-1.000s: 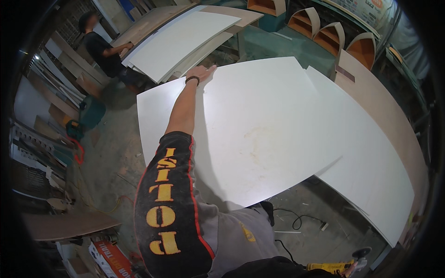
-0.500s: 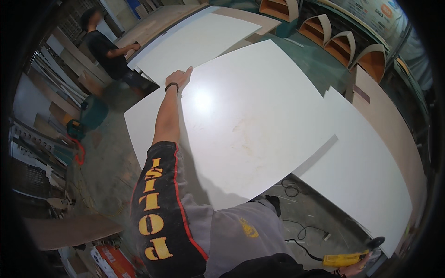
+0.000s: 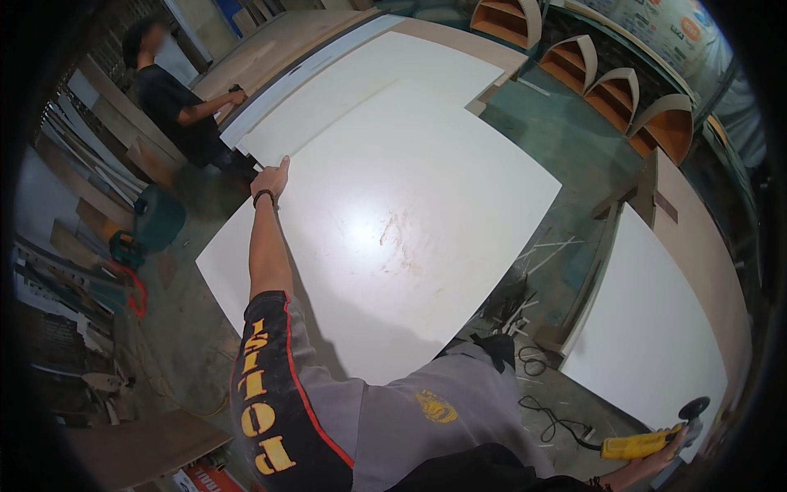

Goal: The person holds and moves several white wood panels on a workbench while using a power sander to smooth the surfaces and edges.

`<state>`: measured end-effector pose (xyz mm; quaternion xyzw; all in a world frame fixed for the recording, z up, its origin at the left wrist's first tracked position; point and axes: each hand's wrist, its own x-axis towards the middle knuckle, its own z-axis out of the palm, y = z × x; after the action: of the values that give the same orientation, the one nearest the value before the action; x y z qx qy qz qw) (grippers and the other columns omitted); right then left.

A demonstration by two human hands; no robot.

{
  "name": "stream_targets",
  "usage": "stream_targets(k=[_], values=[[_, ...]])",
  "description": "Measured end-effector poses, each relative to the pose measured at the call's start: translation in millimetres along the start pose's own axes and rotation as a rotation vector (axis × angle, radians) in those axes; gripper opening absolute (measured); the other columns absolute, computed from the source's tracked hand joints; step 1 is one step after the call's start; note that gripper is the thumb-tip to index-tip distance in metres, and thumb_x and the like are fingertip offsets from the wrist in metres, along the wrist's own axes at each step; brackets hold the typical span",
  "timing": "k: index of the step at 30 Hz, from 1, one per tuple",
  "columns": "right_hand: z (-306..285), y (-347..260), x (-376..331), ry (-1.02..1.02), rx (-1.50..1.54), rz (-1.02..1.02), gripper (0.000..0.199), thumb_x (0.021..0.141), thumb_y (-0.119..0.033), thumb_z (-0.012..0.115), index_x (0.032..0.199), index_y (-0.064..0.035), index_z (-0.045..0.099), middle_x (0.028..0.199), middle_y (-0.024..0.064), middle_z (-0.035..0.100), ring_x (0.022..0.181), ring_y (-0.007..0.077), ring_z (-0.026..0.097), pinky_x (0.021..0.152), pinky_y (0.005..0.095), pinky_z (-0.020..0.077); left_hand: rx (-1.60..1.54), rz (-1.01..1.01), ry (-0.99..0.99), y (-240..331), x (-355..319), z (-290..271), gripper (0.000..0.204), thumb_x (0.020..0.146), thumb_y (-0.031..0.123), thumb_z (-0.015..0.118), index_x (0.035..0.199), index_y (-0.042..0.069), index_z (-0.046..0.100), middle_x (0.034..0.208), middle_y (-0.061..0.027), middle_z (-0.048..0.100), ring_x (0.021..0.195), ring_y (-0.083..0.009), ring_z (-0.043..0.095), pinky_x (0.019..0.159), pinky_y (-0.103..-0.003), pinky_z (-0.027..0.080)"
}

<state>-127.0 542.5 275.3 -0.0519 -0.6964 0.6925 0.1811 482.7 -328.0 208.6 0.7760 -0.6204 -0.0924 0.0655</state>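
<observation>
My left hand grips the left edge of a large white panel, its index finger pointing forward along the top. Brown smudges and a bright glare mark the panel's face. The far part of this panel overlaps another white sheet on the far table. Low at the right, my right hand is closed round a yellow corded angle grinder with a round black disc. The grinder is by the near corner of a separate white sheet; whether it touches is unclear.
Another person stands at the far left by a long table. Curved wooden shelf units line the far right. Offcuts and a black cord lie on the floor. A green tank stands at the left.
The large panel has swung away from the right-hand sheet and further over the far sheet, opening a gap at the right. My left hand has moved left and nearer, still on its edge.
</observation>
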Motion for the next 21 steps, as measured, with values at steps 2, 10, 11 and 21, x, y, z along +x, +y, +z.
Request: stream_targets(k=[2,10,11,21], values=[[14,0,0,-0.020,0.004,-0.010,0.053,0.095,-0.042,0.075,0.128,-0.0011,0.070,0.111,0.0085,0.066,0.093,0.0168,0.061,0.084,0.0320,0.0505,-0.002,-0.008,-0.016,-9,4,9,0.084,0.096,0.076,0.031,0.132,0.011,0.071,0.135,-0.0205,0.067,0.129,-0.0385,0.061,0.110,-0.048,0.044],[70,18,-3,-0.040,0.069,-0.012,0.052,0.093,-0.040,0.078,0.127,-0.0005,0.070,0.107,0.0059,0.065,0.090,0.0158,0.061,0.080,0.0308,0.0509,-0.035,-0.003,0.113,-35,36,58,0.093,0.089,0.086,0.038,0.126,0.008,0.073,0.134,-0.0203,0.067,0.127,-0.0387,0.061,0.105,-0.050,0.048],[76,14,1,-0.043,0.077,-0.018,0.052,0.093,-0.040,0.077,0.127,-0.0006,0.070,0.106,0.0057,0.065,0.089,0.0154,0.061,0.080,0.0307,0.0510,-0.084,0.000,0.155,-39,36,69,0.090,0.088,0.083,0.044,0.123,0.006,0.074,0.130,-0.0213,0.068,0.124,-0.0385,0.063,0.104,-0.049,0.049],[98,34,34,-0.049,0.133,-0.018,0.049,0.093,-0.037,0.077,0.126,-0.0007,0.070,0.118,0.0081,0.068,0.097,0.0167,0.064,0.084,0.0318,0.0524,-0.113,0.093,0.454,-30,43,93,0.069,0.091,0.062,0.064,0.098,-0.006,0.074,0.108,-0.0267,0.064,0.104,-0.0418,0.065,0.094,-0.046,0.053]])
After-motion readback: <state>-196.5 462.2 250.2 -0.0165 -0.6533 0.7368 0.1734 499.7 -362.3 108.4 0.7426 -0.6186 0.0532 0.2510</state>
